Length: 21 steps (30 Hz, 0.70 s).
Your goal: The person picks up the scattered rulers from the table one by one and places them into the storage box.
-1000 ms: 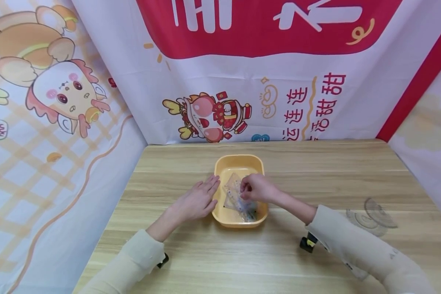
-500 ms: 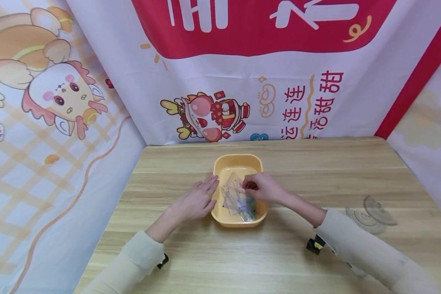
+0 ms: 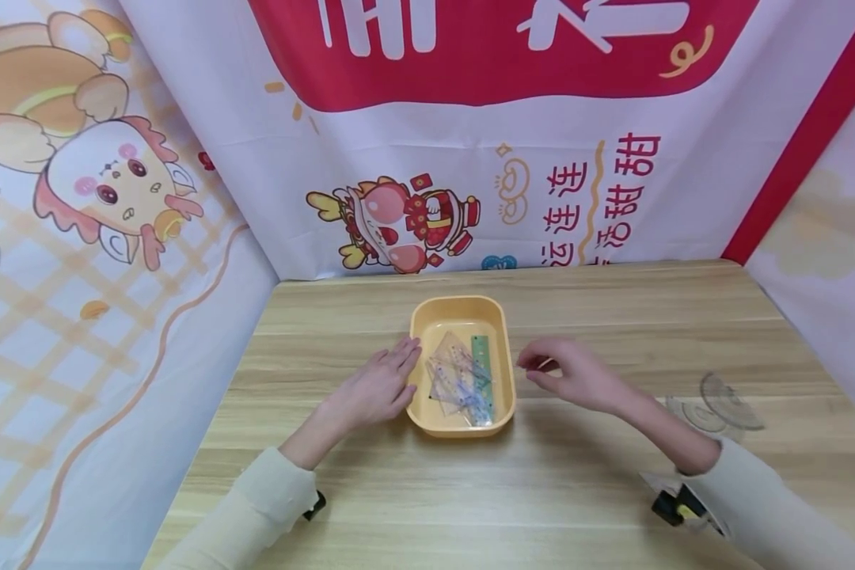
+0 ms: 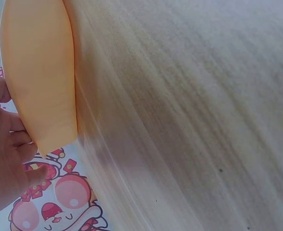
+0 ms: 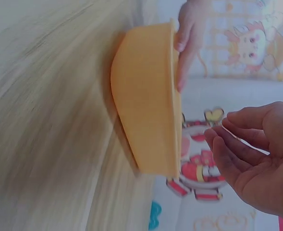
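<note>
A yellow plastic tray point(image 3: 419, 426) stands on the table, holding a green ruler point(image 3: 480, 348) and several overlapping clear pieces point(image 3: 447, 380) that look like set squares. My left hand point(image 3: 374, 388) rests its extended fingers on the tray's left rim; in the left wrist view its fingers point(image 4: 21, 139) lie along the tray's edge. Just past the right rim hovers my right hand point(image 3: 577, 376), fingers loosely bent, nothing visible between them. The right wrist view shows this right hand point(image 5: 256, 151) apart from the tray's outer wall point(image 5: 143, 96), thumb and fingertips close together.
Two clear protractors point(image 3: 730, 402) lie overlapping on the wooden table point(image 3: 456, 507) to the right. Under the right sleeve another clear flat piece point(image 3: 659, 483) shows partly. A printed cloth point(image 3: 413, 134) hangs behind the table's back edge.
My right hand has moved out of the tray to the right, past its rim, uncovering the green ruler. The left hand has stayed on the left rim.
</note>
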Motion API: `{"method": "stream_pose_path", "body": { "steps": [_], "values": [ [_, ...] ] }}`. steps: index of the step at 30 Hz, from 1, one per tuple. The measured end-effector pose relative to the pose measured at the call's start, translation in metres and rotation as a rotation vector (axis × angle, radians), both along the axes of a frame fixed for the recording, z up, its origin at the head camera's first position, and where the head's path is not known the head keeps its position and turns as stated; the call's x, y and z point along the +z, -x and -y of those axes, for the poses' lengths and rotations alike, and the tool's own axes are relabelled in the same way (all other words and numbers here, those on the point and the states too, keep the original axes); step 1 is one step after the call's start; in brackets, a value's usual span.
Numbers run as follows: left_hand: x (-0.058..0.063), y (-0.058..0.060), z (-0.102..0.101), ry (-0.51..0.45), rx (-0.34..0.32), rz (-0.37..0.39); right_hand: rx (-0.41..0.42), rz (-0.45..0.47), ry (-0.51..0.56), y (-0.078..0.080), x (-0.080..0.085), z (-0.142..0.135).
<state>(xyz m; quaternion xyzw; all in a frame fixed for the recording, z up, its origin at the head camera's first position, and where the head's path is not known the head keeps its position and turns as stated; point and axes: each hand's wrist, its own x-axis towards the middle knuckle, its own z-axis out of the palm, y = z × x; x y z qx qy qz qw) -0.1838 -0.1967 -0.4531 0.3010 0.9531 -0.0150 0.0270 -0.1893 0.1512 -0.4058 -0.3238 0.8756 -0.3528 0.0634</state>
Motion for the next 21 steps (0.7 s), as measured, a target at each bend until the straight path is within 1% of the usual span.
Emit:
{"method": "stream_pose_path", "body": {
  "steps": [5, 11, 16, 21],
  "values": [
    [-0.001, 0.001, 0.000, -0.005, 0.002, 0.018, -0.079, -0.028, -0.004, -0.010, 0.000, -0.036],
    [-0.002, 0.003, 0.001, -0.003, 0.012, 0.017, -0.135, -0.045, -0.042, -0.018, -0.003, -0.072],
    [-0.003, 0.004, 0.001, 0.006, 0.013, 0.012, -0.127, -0.051, -0.079, -0.027, -0.009, -0.096],
    [-0.005, 0.003, 0.000, 0.004, 0.030, 0.020, -0.104, -0.053, -0.118, -0.038, -0.020, -0.113]
  ]
}}
